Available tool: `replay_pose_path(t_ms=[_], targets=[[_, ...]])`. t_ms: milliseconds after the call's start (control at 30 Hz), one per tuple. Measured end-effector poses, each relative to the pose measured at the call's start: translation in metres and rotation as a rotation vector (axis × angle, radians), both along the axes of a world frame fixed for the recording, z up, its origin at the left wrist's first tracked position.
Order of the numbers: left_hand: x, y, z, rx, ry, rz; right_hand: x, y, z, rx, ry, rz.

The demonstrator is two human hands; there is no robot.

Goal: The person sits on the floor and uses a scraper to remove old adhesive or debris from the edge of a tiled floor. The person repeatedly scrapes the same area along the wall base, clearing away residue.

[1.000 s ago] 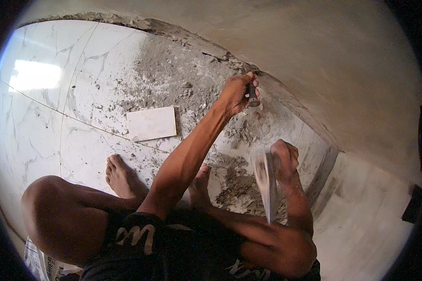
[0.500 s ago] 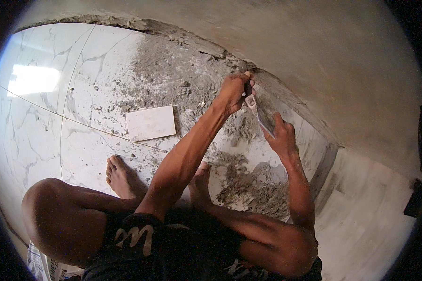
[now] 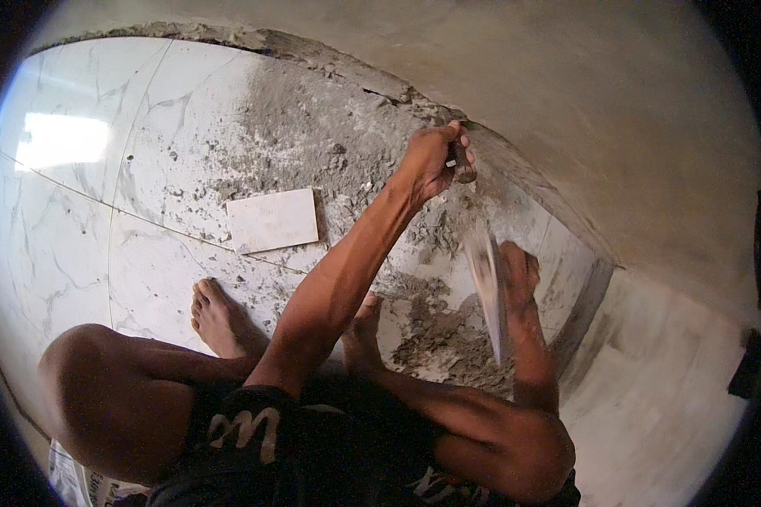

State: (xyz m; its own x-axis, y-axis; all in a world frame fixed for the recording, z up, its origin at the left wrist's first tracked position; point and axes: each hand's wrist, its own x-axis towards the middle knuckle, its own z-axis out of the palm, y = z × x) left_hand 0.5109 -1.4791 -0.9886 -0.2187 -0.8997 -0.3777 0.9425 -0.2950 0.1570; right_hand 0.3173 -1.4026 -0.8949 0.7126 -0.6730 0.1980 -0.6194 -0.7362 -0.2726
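My left hand (image 3: 431, 160) is wrapped round a chisel (image 3: 463, 171) at the base of the wall; its brown blunt end sticks out of the fist, and its tip is hidden. Lower and to the right, my right hand (image 3: 520, 275) grips a long, flat, pale striking tool (image 3: 487, 287), smeared by motion. That tool stands apart from the chisel. Under both hands, grey mortar rubble (image 3: 330, 156) covers the floor along the broken wall joint (image 3: 397, 91).
A small white tile piece (image 3: 272, 221) lies on the marbled floor tiles (image 3: 68, 228) left of my forearm. More rubble (image 3: 457, 338) lies near my feet. A plastered wall (image 3: 566, 101) rises along the far and right side. Printed sacking (image 3: 93, 482) shows at lower left.
My right hand has drawn the pale tool back from the chisel, down toward me. The left hand has tilted slightly, showing more of the chisel's blunt end.
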Motion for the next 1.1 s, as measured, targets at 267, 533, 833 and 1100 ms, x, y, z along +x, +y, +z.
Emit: replay_pose_path(t_ms=[267,533,833,1100], targets=[[-0.001,-0.004,-0.004,0.044,-0.041,-0.017,0.01,-0.02,-0.008,0.199,0.239,-0.306],[0.005,-0.002,0.001,0.106,-0.093,0.0,0.003,-0.035,-0.038,0.061,0.147,-0.142],[-0.007,-0.008,0.003,0.078,-0.018,0.012,0.006,-0.031,-0.027,0.156,0.093,-0.287],[0.027,0.037,-0.009,0.002,-0.22,-0.034,0.02,-0.004,-0.006,0.215,0.038,-0.208]])
